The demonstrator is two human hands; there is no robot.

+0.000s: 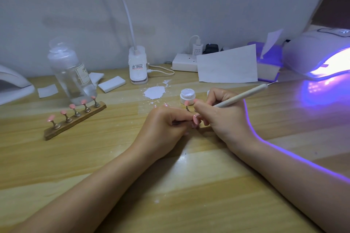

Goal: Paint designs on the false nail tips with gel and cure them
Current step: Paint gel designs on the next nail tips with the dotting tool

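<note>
Resting both forearms on desk [189,185], hands meeting mid-desk. Left hand [166,125] pinching a small stand w/ pink nail tip [186,102], grip curled tight round stem. Right hand [223,117] gripping brush [244,96] pen-style, tip end hidden behind fingers, near nail tip. Sitting just behind hands: open gel pot [187,96]. Standing at left: holder [74,121] w/ five pink tips. Glowing purple at far right: lamp [322,56].

Five pink nail tips [72,106] on one wooden holder strip [74,121]; a sixth tip [186,102] on its own stand between two hands. One brush pen [244,96]. One open gel jar [187,96]. One clear bottle [71,73]. Two curing lamps: one lit [318,54], one dark [13,83].
</note>
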